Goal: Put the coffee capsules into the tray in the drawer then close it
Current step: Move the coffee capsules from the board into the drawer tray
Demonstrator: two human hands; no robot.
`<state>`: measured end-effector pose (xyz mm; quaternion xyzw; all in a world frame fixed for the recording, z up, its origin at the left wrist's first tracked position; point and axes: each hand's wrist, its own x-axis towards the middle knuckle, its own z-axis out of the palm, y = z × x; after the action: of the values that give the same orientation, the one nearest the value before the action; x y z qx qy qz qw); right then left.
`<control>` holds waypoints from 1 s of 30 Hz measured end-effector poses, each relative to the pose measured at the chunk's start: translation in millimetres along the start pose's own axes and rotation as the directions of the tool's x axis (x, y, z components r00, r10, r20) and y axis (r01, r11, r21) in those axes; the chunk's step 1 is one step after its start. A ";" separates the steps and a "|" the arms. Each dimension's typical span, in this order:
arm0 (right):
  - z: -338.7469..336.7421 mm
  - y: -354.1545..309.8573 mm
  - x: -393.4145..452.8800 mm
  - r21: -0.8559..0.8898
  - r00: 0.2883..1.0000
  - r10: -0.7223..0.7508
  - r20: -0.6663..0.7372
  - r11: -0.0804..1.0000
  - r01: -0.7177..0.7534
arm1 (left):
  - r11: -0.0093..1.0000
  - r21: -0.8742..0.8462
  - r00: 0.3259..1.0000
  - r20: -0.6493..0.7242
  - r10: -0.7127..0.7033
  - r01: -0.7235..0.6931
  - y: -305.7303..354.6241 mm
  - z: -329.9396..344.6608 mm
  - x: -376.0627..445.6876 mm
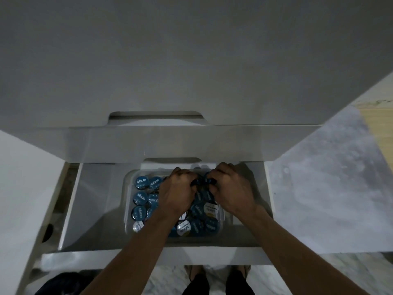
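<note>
A white drawer [89, 209] stands pulled open below the counter. Inside it sits a clear plastic tray [127, 211] packed with several blue-lidded coffee capsules [140, 198] and a few white-lidded ones [184, 227]. My left hand [177, 192] and my right hand [229, 188] are both down over the far middle of the tray, knuckles up, fingers curled around dark capsules held between them. The capsules under my hands and forearms are hidden.
A second drawer front [191, 143] with a cut-out handle juts out just above the open drawer. The white counter top [191, 60] fills the upper view. Marble floor [329, 188] lies to the right, and my feet [217, 279] are below the drawer front.
</note>
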<state>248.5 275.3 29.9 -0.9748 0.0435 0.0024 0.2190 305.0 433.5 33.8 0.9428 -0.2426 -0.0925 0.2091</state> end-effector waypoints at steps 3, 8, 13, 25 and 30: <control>1.0 1.8 1.4 -0.044 0.999 -0.045 -0.015 0.998 0.044 | 1.000 0.011 1.000 0.010 -0.007 0.007 -0.3 1.0 0.1; 1.7 2.5 1.3 -0.102 0.994 -0.097 -0.039 0.990 0.093 | 0.999 0.027 0.999 0.011 0.036 -0.036 -4.2 4.4 0.5; 2.1 3.0 0.6 -0.128 0.994 -0.100 -0.034 0.987 0.095 | 0.993 0.076 0.996 0.002 0.090 -0.090 -6.2 5.7 1.9; 2.0 -0.7 -10.1 -0.242 0.990 -0.142 0.025 0.960 0.143 | 0.950 0.250 0.982 0.018 0.190 -0.189 -6.7 0.1 -4.0; 7.7 1.3 -11.1 -0.202 0.993 -0.114 0.026 0.972 0.117 | 0.951 0.238 0.980 0.007 0.201 -0.197 -7.5 3.0 -4.8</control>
<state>237.5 278.4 22.7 -0.9929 -0.0155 0.0009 0.1182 303.2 440.8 28.1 0.9325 -0.3438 -0.0332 0.1053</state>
